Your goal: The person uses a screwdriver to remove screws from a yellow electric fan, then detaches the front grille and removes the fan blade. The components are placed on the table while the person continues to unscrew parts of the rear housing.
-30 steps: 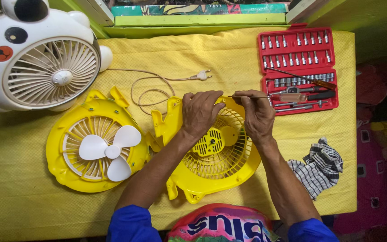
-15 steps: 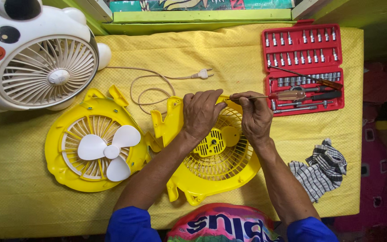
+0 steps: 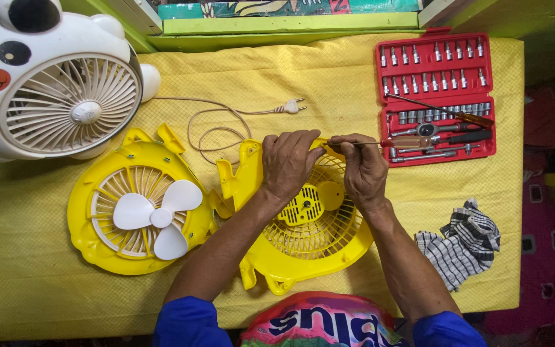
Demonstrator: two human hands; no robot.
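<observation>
A yellow fan back cover (image 3: pixel 303 238) with a round grille lies in front of me on the yellow cloth. My left hand (image 3: pixel 287 160) grips its top edge. My right hand (image 3: pixel 364 168) pinches the thin metal shaft of a screwdriver (image 3: pixel 412 140), whose brownish handle points right over the red tool case. The tip sits at the cover's top rim between my hands. To the left lies the yellow fan front half (image 3: pixel 139 209) with white blades.
An open red socket and bit case (image 3: pixel 437 96) sits at the back right. A white animal-shaped fan (image 3: pixel 56 80) stands at the back left. A cord with a plug (image 3: pixel 292 105) runs across the cloth. A checked rag (image 3: pixel 460 241) lies at the right.
My right hand has drawn slightly left and nearer to the left hand, bringing the screwdriver along. The left hand holds the same grip on the cover.
</observation>
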